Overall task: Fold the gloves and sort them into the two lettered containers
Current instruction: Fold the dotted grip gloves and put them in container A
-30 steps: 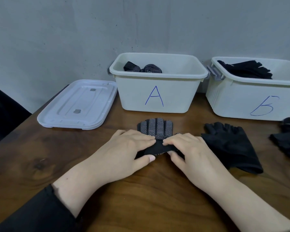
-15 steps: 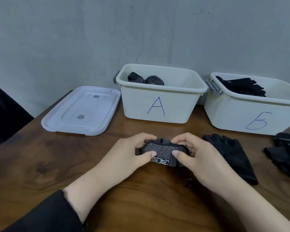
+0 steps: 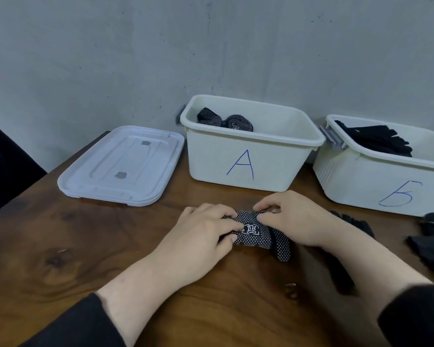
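Both hands (image 3: 248,229) gripping dotted glove (image 3: 254,234), plain glove (image 3: 356,224) mostly hidden behind right wrist

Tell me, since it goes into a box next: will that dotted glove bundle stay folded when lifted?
The dotted glove is soft cloth, so probably floppy and light. A loose end sticks out by the right hand, so it may unfold unless the left hand helps.
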